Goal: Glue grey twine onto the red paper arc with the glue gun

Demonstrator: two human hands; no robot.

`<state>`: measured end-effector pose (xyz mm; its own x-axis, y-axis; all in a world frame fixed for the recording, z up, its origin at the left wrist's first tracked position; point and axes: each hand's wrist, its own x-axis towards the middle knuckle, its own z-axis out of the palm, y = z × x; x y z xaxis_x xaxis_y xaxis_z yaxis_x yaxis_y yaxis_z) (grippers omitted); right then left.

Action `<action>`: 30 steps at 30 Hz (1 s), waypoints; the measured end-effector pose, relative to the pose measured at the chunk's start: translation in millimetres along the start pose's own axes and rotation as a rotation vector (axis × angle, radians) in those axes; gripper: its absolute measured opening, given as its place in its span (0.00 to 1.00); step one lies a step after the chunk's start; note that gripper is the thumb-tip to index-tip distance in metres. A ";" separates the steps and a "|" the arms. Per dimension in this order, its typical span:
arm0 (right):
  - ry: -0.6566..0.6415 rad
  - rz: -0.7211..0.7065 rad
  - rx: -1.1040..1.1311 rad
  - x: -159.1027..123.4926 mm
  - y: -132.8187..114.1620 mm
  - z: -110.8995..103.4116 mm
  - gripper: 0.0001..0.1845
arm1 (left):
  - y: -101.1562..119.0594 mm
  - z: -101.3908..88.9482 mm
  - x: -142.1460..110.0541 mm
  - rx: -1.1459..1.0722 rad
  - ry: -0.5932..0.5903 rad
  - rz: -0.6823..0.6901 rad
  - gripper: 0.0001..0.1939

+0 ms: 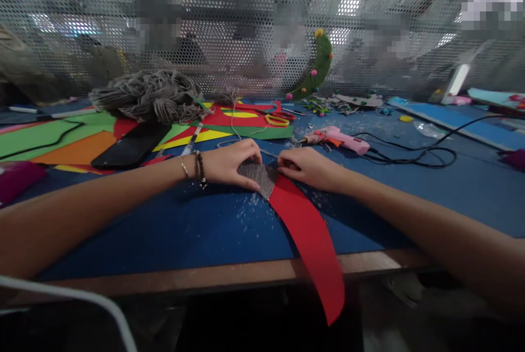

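A long curved red strip [308,234] lies on the blue table top [197,226] and hangs over its front edge. Grey yarn [260,175] is wound around the strip's far end. My left hand [229,163], with bracelets at the wrist, presses its closed fingers on the left side of the wound part. My right hand [308,167] pinches the right side of the same end. A thin grey strand runs from there towards the back.
A pile of grey yarn [150,95] sits at the back left on coloured sheets [77,141], beside a black phone [132,145]. A pink glue gun [338,139] with a black cable lies behind my right hand. Scissors [278,118] and a green curved piece [315,70] stand by the perforated screen.
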<state>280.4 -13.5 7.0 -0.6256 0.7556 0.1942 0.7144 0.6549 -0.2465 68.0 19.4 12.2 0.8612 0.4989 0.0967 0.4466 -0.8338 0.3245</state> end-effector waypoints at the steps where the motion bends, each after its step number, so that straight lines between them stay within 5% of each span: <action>1: 0.014 -0.007 0.007 -0.2 1.5 0.2 0.06 | -0.3 -1.5 2.3 -0.008 0.000 -0.002 0.24; 4: 0.078 -0.017 0.021 -1.0 7.1 0.2 0.04 | 2.4 -5.3 7.0 -0.034 0.010 -0.018 0.24; 13: 0.439 0.168 0.240 -3.7 25.3 -2.0 0.18 | 5.7 -19.0 2.0 -0.053 0.013 -0.083 0.19; 24: 0.379 0.130 0.240 -6.3 16.8 -3.6 0.08 | -3.3 -55.1 -17.8 0.031 0.180 -0.151 0.23; 30: 0.352 0.122 0.257 -9.0 19.5 -11.6 0.06 | 9.6 -49.2 -26.6 0.301 0.474 -0.074 0.19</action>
<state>303.5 -7.4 11.5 -0.3653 0.8155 0.4490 0.6476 0.5691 -0.5068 37.5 9.8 59.0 0.6528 0.5525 0.5183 0.6112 -0.7883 0.0706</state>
